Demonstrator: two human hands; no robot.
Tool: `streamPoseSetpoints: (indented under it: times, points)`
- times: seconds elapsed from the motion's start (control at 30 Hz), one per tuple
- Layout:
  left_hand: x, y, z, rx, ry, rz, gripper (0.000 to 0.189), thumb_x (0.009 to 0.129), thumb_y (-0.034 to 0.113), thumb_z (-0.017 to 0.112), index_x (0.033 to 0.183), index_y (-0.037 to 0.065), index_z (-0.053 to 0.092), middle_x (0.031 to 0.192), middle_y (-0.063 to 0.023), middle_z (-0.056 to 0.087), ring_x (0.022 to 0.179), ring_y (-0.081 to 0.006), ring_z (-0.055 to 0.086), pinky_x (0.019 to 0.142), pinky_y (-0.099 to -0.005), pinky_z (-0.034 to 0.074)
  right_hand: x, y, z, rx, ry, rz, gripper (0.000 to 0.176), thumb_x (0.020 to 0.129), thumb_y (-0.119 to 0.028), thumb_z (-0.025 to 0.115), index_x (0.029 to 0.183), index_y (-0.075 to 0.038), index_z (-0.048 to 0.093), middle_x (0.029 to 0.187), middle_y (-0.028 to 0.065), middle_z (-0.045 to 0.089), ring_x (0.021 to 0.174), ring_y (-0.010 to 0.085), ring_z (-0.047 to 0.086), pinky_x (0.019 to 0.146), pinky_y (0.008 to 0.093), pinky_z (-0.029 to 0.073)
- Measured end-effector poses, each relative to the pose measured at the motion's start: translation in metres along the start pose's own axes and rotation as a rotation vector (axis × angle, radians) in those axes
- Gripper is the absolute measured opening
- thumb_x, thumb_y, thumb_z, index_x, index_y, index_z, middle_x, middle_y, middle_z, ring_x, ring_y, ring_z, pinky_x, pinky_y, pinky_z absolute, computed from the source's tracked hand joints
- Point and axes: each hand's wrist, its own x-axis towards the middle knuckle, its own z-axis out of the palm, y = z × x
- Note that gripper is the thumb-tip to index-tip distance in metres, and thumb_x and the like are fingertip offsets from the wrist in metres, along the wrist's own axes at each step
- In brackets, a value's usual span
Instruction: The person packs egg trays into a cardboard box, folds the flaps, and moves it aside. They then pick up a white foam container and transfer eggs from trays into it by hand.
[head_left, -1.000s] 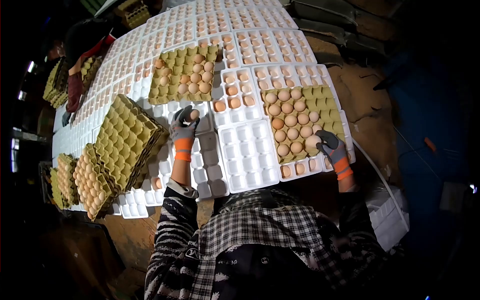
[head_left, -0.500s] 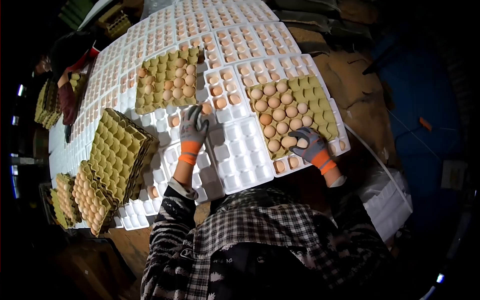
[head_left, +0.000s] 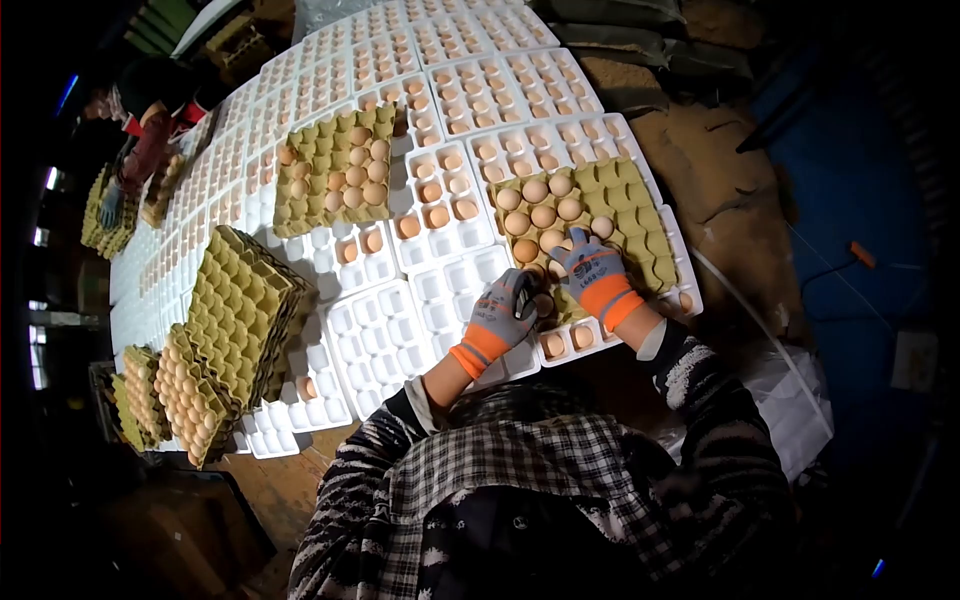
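Observation:
A yellowish pulp tray (head_left: 635, 215) with brown eggs (head_left: 543, 215) on its left part lies at the right over white foam trays. My left hand (head_left: 503, 312), in a grey and orange glove, has its fingers curled at this tray's lower left edge, by an egg (head_left: 543, 304). Beside it, my right hand (head_left: 596, 276), gloved alike, reaches down over the lower eggs with its fingers bent. What lies under both hands is mostly hidden. A second pulp tray (head_left: 310, 150), partly filled with eggs, rests farther left. White trays with hollow cells (head_left: 380, 335) lie left of my left hand.
Stacked pulp trays (head_left: 235, 310) lean at the left, beside trays full of eggs (head_left: 187, 395). Rows of egg-filled white trays (head_left: 470, 90) stretch toward the back. Another person (head_left: 150, 140) handles trays at the far left.
My left hand has moved right from the white trays to the pulp tray. My right hand has shifted up and left. Fewer eggs show in the right pulp tray. The other person has moved.

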Motion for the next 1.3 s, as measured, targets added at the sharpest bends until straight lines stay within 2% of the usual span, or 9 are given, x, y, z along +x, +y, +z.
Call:
streamPoseSetpoints:
  times: [0.1,0.17,0.3,0.33,0.53,0.77,1.03,1.17,1.3]
  points:
    - [-0.006,0.016,0.014,0.729,-0.045,0.373,0.047,0.075,0.026,0.07,0.119,0.012,0.059,0.116,-0.0091,0.054,0.11,-0.0297,0.051,0.094,-0.0431,0.041,-0.01,0.026,-0.009,0.199,0.082,-0.059,0.045,0.073,-0.024,0.076,0.115,-0.017,0.061,0.116,0.012,0.055,0.099,0.0249,0.062,0.078,0.0381,0.054]
    - [-0.001,0.004,0.031,0.798,-0.044,0.378,0.048,0.076,0.025,0.066,0.122,0.014,0.059,0.116,-0.0112,0.054,0.111,-0.03,0.051,0.094,-0.0437,0.04,-0.002,0.042,0.003,0.909,0.377,-0.267,0.044,0.074,-0.019,0.08,0.115,-0.011,0.063,0.107,0.0087,0.062,0.095,0.0197,0.062,0.079,0.0337,0.052]
    - [-0.007,0.011,0.026,0.691,-0.064,0.252,0.053,0.067,0.027,0.073,0.115,0.01,0.06,0.115,-0.0145,0.051,0.108,-0.0333,0.05,0.092,-0.0427,0.039,0.019,0.038,-0.002,1.734,-0.133,0.024,0.035,0.076,-0.013,0.082,0.106,-0.003,0.067,0.105,0.0009,0.067,0.095,0.0114,0.059,0.081,0.0284,0.051]
    - [-0.009,0.013,0.025,0.576,0.006,0.266,0.046,0.07,0.021,0.07,0.113,0.011,0.061,0.114,-0.0138,0.053,0.105,-0.0336,0.052,0.091,-0.0433,0.042,0.027,0.022,-0.01,1.466,0.138,-0.19,0.043,0.075,-0.018,0.083,0.111,-0.004,0.066,0.105,0.0027,0.066,0.094,0.0124,0.059,0.08,0.029,0.051]
    - [-0.023,-0.005,0.006,0.053,0.292,0.181,0.042,0.072,0.006,0.074,0.112,0.008,0.061,0.115,-0.0116,0.057,0.102,-0.0329,0.059,0.084,-0.039,0.051,0.093,-0.065,-0.046,0.083,0.103,-0.253,0.039,0.081,-0.027,0.07,0.118,-0.019,0.062,0.126,0.0152,0.053,0.098,0.0281,0.067,0.082,0.0398,0.054]
    - [-0.01,-0.076,-0.083,-0.133,0.859,0.158,0.039,0.075,-0.005,0.071,0.112,0.003,0.064,0.115,-0.0119,0.061,0.103,-0.0271,0.062,0.088,-0.0353,0.052,0.114,-0.118,-0.019,0.197,0.131,-0.403,0.027,0.091,-0.019,0.051,0.117,-0.02,0.06,0.118,0.013,0.056,0.098,0.03,0.066,0.076,0.0422,0.054]
    - [0.013,-0.127,-0.109,0.506,0.488,0.049,0.044,0.079,-0.001,0.06,0.122,0.009,0.062,0.128,-0.016,0.059,0.12,-0.0351,0.055,0.103,-0.042,0.044,0.101,-0.132,-0.011,0.208,0.225,-0.426,0.045,0.09,-0.035,0.057,0.133,-0.022,0.053,0.125,0.0096,0.053,0.115,0.0275,0.055,0.089,0.0396,0.05]
    - [0.001,-0.123,-0.113,0.044,0.666,0.098,0.044,0.085,-0.001,0.054,0.128,0.008,0.059,0.124,-0.015,0.061,0.115,-0.0342,0.057,0.099,-0.0381,0.046,0.086,-0.137,0.044,0.109,0.185,-0.553,0.036,0.095,-0.02,0.042,0.126,-0.019,0.06,0.127,0.0105,0.055,0.118,0.0295,0.051,0.095,0.045,0.044]
    - [0.006,-0.074,-0.115,-0.009,0.534,0.122,0.044,0.084,0.005,0.063,0.127,0.012,0.06,0.123,-0.0128,0.062,0.111,-0.0313,0.06,0.096,-0.0381,0.048,0.063,-0.096,0.011,0.261,0.285,-0.503,0.045,0.087,-0.023,0.059,0.132,-0.02,0.055,0.128,0.0099,0.054,0.118,0.0297,0.05,0.098,0.0442,0.042]
